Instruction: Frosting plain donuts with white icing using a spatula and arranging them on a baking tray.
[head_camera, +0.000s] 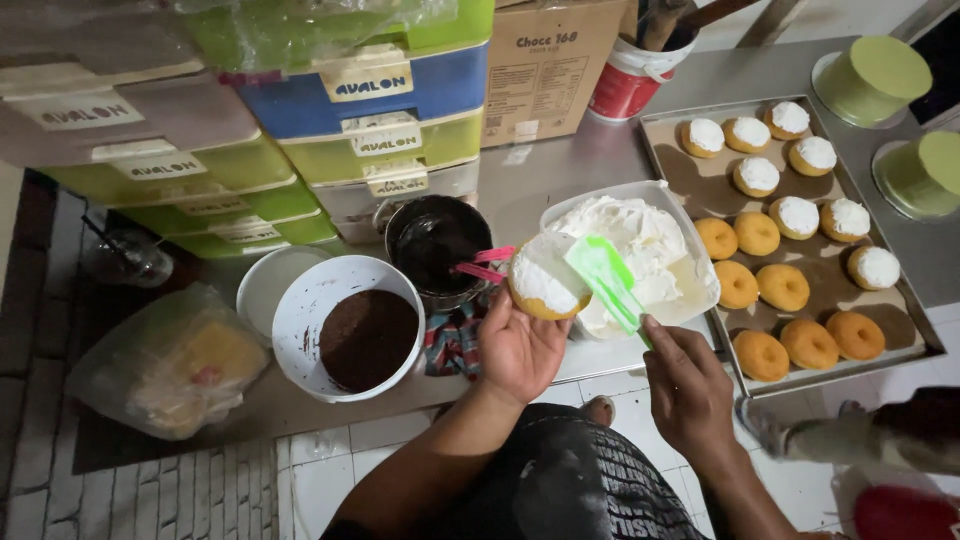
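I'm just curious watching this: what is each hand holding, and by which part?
The left hand holds a doughnut from underneath, fingers around its lower edge. The right hand grips a green spatula by the lower end of its handle.

My left hand (520, 345) held a doughnut (545, 278) over the table edge, my right hand (690, 385) at its four o'clock with the spatula (605, 280). The cream tub (690, 290) sat just behind. The tray (700, 180) lay at three o'clock, the bowl of crumbs (350, 325) at nine, the pot (435, 245) at ten.
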